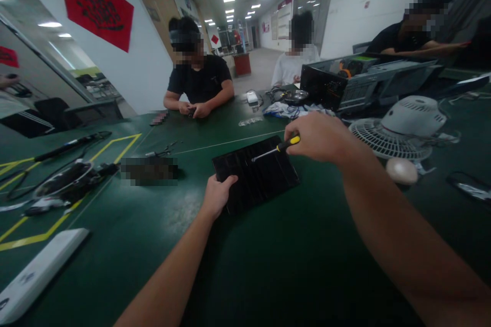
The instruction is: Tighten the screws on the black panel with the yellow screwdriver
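Observation:
A flat black rectangular panel (268, 173) with a ribbed or divided face lies on the green table in front of me; its exact kind is unclear. My left hand (218, 194) grips its left edge, the thumb resting on top. In my right hand (316, 135) is a screwdriver (268, 154) with a black and yellow handle. The shaft slants down to the left, its tip over the middle of the panel. Whether the tip touches the surface or a screw is too small to tell.
Right of the panel lie a white fan (410, 122), a pale rounded object (401, 170) and an opened computer case (345, 87). A white power strip (42, 276) is at lower left, cables (65, 184) beyond it. Several people sit around the green table (153, 245).

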Motion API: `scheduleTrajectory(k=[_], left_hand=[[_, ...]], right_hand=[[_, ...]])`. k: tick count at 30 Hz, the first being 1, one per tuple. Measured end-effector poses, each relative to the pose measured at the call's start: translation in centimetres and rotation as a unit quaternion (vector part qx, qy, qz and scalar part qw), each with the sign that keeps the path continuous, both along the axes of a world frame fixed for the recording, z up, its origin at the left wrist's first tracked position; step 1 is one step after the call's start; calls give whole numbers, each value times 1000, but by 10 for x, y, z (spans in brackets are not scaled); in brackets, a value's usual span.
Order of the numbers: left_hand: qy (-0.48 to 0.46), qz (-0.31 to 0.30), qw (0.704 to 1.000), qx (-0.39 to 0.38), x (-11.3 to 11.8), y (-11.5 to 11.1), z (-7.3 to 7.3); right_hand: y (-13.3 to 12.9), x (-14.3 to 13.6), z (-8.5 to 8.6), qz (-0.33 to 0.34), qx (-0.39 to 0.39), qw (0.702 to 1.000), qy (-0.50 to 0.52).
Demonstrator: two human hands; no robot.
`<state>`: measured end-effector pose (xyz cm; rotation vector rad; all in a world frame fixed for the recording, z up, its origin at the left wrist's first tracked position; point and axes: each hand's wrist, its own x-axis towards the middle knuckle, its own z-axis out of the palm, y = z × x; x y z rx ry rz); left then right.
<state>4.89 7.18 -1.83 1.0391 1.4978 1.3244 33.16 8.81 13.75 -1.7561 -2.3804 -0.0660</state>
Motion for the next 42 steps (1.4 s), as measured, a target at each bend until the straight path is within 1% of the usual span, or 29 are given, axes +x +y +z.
scheduleTrajectory(k=[6,13,17,19,21,25,35,39,42], left_hand=[[17,5,1000,-17,-1,0,-1],[3,-11,1000,-23,0,-1,3],[-2,-12,1000,-19,0,-2,3],[-1,-16,1000,-14,0,-1,3],[2,-17,1000,-12,1,0,2],[-1,-15,1000,-3,2,0,3],[2,-8,1000,-10,0,-1,3],[-4,-11,1000,-13,-2,2,-1],[-5,-15,1000,-12,-3,3,-3]], right_hand=[[-6,-2,2,-20,-22,1000,-3],[-5,2,2,-15,-60,998,-20],[-1,9,-1,25,-84,996,-24],[1,15,0,51,-104,993,-10],[2,21,2,63,-115,991,7],[3,26,6,61,-98,993,17],[-4,25,10,72,-56,995,46],[-1,28,9,77,-78,993,52],[0,26,7,80,-69,993,47]])
